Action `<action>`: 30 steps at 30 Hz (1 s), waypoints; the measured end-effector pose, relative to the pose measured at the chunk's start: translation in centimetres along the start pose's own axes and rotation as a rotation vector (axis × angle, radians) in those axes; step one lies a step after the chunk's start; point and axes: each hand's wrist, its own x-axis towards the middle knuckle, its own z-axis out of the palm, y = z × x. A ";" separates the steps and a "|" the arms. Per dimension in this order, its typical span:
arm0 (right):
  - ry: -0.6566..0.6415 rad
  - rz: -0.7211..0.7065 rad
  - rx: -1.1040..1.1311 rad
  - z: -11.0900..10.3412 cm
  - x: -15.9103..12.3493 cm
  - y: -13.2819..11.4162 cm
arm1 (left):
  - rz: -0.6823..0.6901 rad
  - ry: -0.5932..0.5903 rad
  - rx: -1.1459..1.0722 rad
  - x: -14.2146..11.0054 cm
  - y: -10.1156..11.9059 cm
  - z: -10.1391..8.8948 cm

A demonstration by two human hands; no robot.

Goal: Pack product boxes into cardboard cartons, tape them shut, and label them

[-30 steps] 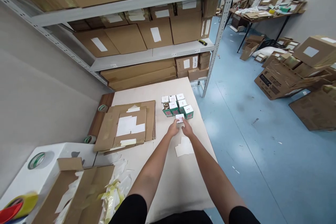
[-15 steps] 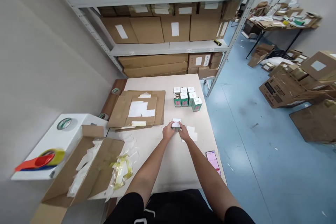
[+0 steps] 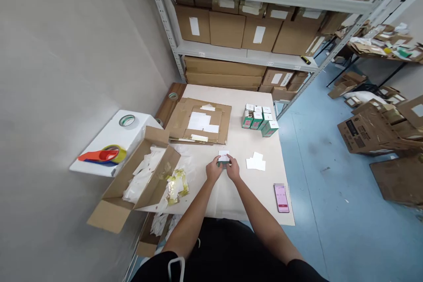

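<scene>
Left hand and right hand clamp one small white-topped green cardboard box between them. Similar green-and-white boxes stand toward the pale rectangular table's far right corner.

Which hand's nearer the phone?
Right. The right hand is left of the phone, at the right side of the small box; the left hand is farther away, at its left side.

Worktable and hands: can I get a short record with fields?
Small box: white top, reddish marking, green below
Left hand: holding its left side
Right hand: holding its right side
Other boxes: clustered, far right on the table
Paper pieces: flat, right of the hands
Phone: near right corner
Cardboard: flat stack, left of other boxes
</scene>
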 end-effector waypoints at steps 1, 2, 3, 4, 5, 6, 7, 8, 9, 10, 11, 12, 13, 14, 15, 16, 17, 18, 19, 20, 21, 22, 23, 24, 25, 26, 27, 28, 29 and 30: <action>0.007 -0.010 -0.015 0.7 -0.7 -0.2 | 0.007 -0.011 0.014 -0.4 -0.6 -0.6; 0.013 -0.011 -0.034 1.5 -1.3 -0.4 | 0.012 -0.033 0.030 -0.8 -1.3 -1.1; 0.015 -0.003 -0.058 2.1 -2.0 -0.4 | 0.015 -0.065 0.044 -1.0 -2.0 -1.5; 0.008 0.005 -0.084 2.7 -2.6 -0.3 | 0.017 -0.106 0.052 -1.1 -2.6 -2.0; -0.009 0.009 -0.110 3.2 -3.1 -0.2 | 0.021 -0.150 0.053 -1.1 -3.3 -2.4; -0.033 0.006 -0.132 3.5 -3.5 0.0 | 0.028 -0.193 0.049 -0.9 -3.9 -2.8; -0.058 -0.003 -0.145 3.6 -3.9 0.3 | 0.041 -0.232 0.045 -0.7 -4.4 -3.2; -0.082 -0.016 -0.148 3.6 -4.1 0.5 | 0.067 -0.260 0.041 -0.4 -4.8 -3.6; -0.101 -0.031 -0.144 3.4 -4.1 0.7 | 0.103 -0.276 0.041 0.0 -5.1 -3.9; -0.118 -0.042 -0.134 3.1 -4.1 0.9 | 0.146 -0.280 0.045 0.4 -5.3 -4.2; -0.135 -0.048 -0.124 2.7 -4.1 1.0 | 0.192 -0.277 0.049 0.8 -5.3 -4.4; -0.155 -0.053 -0.111 2.3 -4.0 1.1 | 0.237 -0.275 0.050 1.2 -5.3 -4.5; -0.178 -0.058 -0.095 2.0 -3.9 1.1 | 0.275 -0.276 0.045 1.6 -5.2 -4.6; -0.198 -0.062 -0.076 1.7 -3.8 1.0 | 0.301 -0.283 0.038 1.9 -5.0 -4.6; -0.214 -0.063 -0.053 1.4 -3.8 1.0 | 0.318 -0.299 0.035 2.3 -4.9 -4.6; -0.225 -0.061 -0.024 1.4 -3.9 0.9 | 0.325 -0.316 0.040 2.6 -4.9 -4.6; -0.232 -0.057 0.007 1.4 -4.0 0.8 | 0.326 -0.333 0.060 2.9 -4.8 -4.6; -0.235 -0.045 0.038 1.5 -4.1 0.8 | 0.324 -0.348 0.092 3.3 -4.8 -4.7; -0.234 -0.025 0.067 1.7 -4.4 0.8 | 0.323 -0.361 0.132 3.5 -4.8 -4.7; -0.231 0.002 0.092 1.9 -4.7 0.9 | 0.325 -0.374 0.177 3.8 -4.7 -4.8; -0.226 0.035 0.114 2.2 -5.0 1.0 | 0.332 -0.387 0.220 4.1 -4.7 -5.0; -0.214 0.072 0.136 2.5 -5.3 1.1 | 0.345 -0.399 0.261 4.3 -4.6 -5.1; -0.195 0.104 0.161 2.8 -5.5 1.3 | 0.363 -0.412 0.296 4.4 -4.5 -5.2; -0.171 0.130 0.190 3.0 -5.8 1.5 | 0.382 -0.423 0.325 4.5 -4.4 -5.4; -0.147 0.150 0.224 3.2 -6.0 1.7 | 0.399 -0.431 0.345 4.6 -4.3 -5.5; -0.126 0.166 0.256 3.4 -6.1 1.8 | 0.411 -0.437 0.358 4.7 -4.2 -5.6; -0.113 0.180 0.282 3.5 -6.1 1.9 | 0.416 -0.439 0.364 4.7 -4.1 -5.7; -0.109 0.192 0.298 3.5 -6.1 1.9 | 0.416 -0.438 0.367 4.7 -4.0 -5.8; -0.114 0.204 0.306 3.5 -6.0 1.8 | 0.415 -0.435 0.371 4.7 -3.9 -5.8; -0.123 0.213 0.306 3.4 -6.0 1.7 | 0.414 -0.433 0.376 4.7 -3.7 -5.8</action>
